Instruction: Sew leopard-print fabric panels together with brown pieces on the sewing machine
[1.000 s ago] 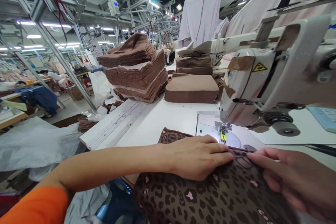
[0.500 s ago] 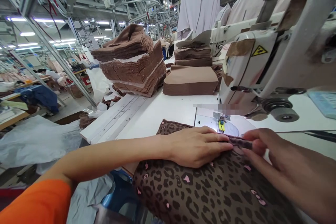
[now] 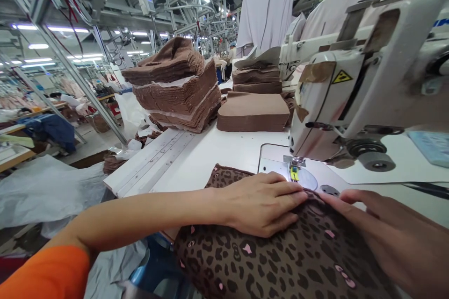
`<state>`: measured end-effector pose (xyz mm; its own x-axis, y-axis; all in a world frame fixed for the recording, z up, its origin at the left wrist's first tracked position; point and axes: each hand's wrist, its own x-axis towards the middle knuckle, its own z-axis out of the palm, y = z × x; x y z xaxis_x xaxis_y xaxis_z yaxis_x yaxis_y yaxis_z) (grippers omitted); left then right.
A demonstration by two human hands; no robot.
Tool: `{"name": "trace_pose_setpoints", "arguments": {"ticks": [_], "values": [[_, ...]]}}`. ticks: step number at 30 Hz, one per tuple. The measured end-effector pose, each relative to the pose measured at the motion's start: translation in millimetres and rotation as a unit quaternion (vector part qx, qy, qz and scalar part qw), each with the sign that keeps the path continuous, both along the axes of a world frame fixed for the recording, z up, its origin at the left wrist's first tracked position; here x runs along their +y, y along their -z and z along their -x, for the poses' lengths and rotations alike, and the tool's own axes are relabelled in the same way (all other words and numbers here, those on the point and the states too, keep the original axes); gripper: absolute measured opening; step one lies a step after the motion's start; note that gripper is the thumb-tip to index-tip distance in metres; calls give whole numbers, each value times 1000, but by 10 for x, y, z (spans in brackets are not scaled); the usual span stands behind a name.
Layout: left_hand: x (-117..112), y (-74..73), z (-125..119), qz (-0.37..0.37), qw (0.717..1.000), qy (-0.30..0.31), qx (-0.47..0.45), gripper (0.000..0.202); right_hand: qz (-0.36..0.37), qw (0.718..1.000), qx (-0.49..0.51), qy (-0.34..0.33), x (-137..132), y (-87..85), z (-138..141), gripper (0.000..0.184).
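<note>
A brown leopard-print fabric piece [image 3: 266, 261] with small pink motifs lies over the table's front edge, its far edge just before the presser foot [image 3: 293, 173] of a white sewing machine [image 3: 326, 98]. My left hand [image 3: 263, 203] rests flat on the cloth, fingers stretched towards the seam edge near the needle area. Along the right part of that edge is my right hand [image 3: 379, 224], its thumb stretched onto the cloth and a bent finger apart from it near the table top. Its remaining fingers are mostly hidden.
Tall stacks of brown cut fabric [image 3: 175, 93] stand at the back left of the white table [image 3: 196, 154]. A lower brown stack [image 3: 252, 112] sits behind the machine's foot. Black scissors or a similar dark tool [image 3: 431, 190] lies at the right. White plastic sheeting [image 3: 52, 187] hangs at the left.
My right hand has let go of the folded edge it pinched, and the edge now lies flatter. My left hand stays on the cloth. The view has shifted slightly.
</note>
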<state>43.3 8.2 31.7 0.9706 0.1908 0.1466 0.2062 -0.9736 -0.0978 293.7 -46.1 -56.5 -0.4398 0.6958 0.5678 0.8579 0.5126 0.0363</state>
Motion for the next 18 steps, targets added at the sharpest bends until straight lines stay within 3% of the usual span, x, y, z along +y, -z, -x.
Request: {"name": "trace_pose_setpoints", "arguments": {"ticks": [3, 7, 11, 18], "values": [[-41, 1, -18, 1, 1000, 11, 6, 50, -4, 1000, -6, 0, -20, -7, 6, 56], [-86, 10, -24, 3, 1000, -9, 10, 51, 0, 999, 28, 29, 10, -141, 99, 41], [-43, 4, -24, 7, 999, -14, 29, 51, 3, 998, 56, 41, -15, -215, 210, 40], [27, 2, -55, 2, 998, -21, 59, 49, -1, 998, 61, -6, -229, -287, 398, 48]]}}
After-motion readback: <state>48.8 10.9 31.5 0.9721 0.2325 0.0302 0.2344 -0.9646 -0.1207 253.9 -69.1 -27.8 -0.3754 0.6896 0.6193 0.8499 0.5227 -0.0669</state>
